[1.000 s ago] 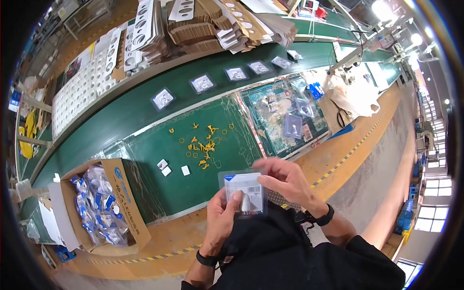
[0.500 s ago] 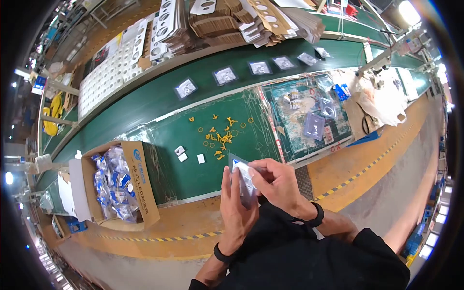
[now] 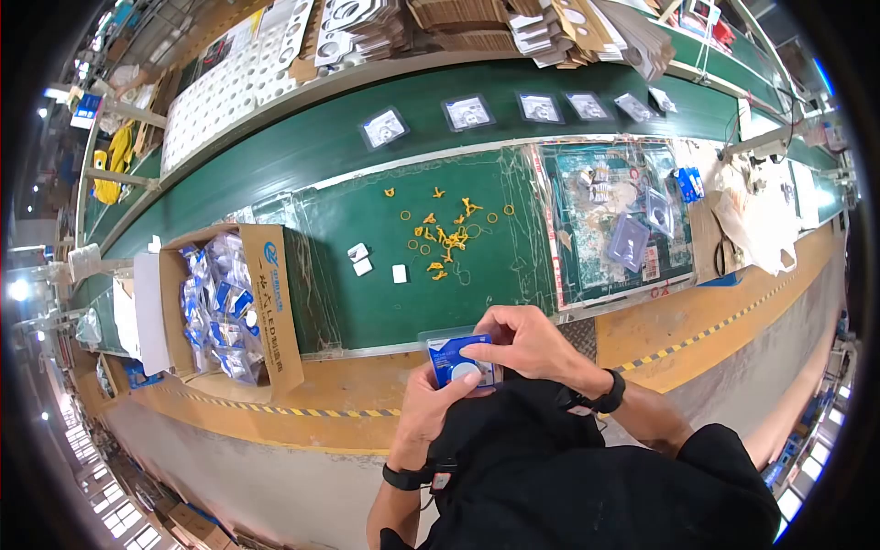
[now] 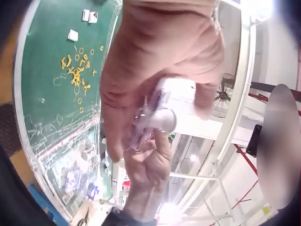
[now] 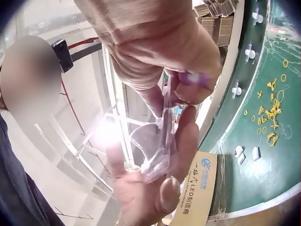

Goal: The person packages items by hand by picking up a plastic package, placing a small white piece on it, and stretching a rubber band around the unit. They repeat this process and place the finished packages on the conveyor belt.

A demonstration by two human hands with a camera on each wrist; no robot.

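In the head view a clear plastic package with a blue printed card (image 3: 445,356) is held before the body, blue side up. The left hand (image 3: 428,403) grips its lower left part, thumb across the front near a round white area. From the right, the right hand (image 3: 532,346) pinches the upper edge, its thumb lying on the blue card. The left wrist view shows a rounded clear bulge (image 4: 164,120) on the package between the hands. Seen from the right wrist, the package (image 5: 157,146) stands edge-on, with the left hand (image 5: 146,197) below it.
Yellow rings and clips (image 3: 449,236) lie scattered on the green table (image 3: 367,316), near small white pieces (image 3: 399,274). A cardboard box (image 3: 286,316) of blue-and-clear packages stands at left. Similar packages (image 3: 383,127) line the strip behind. Scissors (image 3: 724,252) and a plastic bag are at right.
The package has turned over from its white printed side, through edge-on, to its blue side. The left fingers, straight half a second ago, now wrap its edge. The head view has shifted.
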